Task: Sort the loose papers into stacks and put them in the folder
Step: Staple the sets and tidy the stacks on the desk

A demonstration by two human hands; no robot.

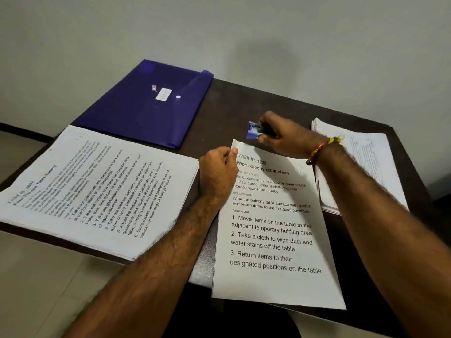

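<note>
Centre paper stack (pixel 275 230) lengthwise toward wall

Dark table (pixel 227 111) bears folder (pixel 136 111), paper stacks (pixel 97 191).

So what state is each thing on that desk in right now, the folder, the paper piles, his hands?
Blue folder: closed, flat.
Left stack: flat, overhanging the table edge.
Middle stack: top-left corner pinched.
Right stack: lying untouched.
Binder clip: gripped, above the middle stack's top edge.
Left hand: pinching paper.
Right hand: gripping clip.
</note>
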